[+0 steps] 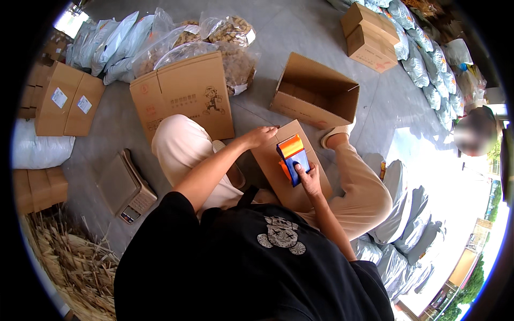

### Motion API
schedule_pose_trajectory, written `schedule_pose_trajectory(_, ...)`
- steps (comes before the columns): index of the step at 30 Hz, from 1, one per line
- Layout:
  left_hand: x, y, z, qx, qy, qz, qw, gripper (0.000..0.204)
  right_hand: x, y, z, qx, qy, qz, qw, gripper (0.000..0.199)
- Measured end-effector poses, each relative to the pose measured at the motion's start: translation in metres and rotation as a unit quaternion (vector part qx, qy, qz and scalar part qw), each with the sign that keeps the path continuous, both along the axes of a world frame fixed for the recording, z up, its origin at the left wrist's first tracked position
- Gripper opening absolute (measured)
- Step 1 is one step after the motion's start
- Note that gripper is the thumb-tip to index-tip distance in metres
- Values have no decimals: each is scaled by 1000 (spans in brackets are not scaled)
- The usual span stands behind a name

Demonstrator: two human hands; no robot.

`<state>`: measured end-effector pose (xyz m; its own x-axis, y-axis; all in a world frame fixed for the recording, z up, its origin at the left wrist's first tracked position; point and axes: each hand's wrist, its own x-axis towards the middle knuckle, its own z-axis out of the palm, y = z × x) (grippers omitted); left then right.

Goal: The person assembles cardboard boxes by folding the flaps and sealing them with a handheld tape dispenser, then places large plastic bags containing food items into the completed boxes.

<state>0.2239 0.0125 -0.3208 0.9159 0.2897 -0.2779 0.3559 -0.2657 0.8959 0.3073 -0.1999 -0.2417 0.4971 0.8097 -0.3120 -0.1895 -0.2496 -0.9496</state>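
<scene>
A flat brown cardboard carton [265,159] lies between my legs. My right hand [309,181] is closed around a blue and orange tape dispenser [293,155], held above the carton. My left hand [261,137] reaches to the carton's far left corner, its fingers stretched out along the edge with nothing visible in them. Beyond my right foot stands an open, upright cardboard box [315,115]; its inside looks bare.
Flattened cartons [182,99] lean before clear bags of brown pieces [233,32]. A platform scale [126,187] sits to my left, near dry straw [69,251]. Stacked boxes [372,40] and grey sacks [423,59] stand far right. Another person [476,131] is at the right edge.
</scene>
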Motion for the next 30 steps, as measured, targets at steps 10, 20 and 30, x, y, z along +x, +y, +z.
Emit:
schedule_pose_trajectory(10, -13, -8, 73, -330, 130, 125, 927, 55, -2, -3, -5, 1, 8, -12, 1000, 42)
schedule_pose_trajectory(20, 2, -20, 60, -469, 43, 226, 853, 8, -2, 0, 0, -17, -32, 9, 999, 42)
schedule_pose_trajectory(30, 22, 49, 23, -201, -8, 266, 943, 7, 7, 0, 31, -61, -14, 19, 998, 39)
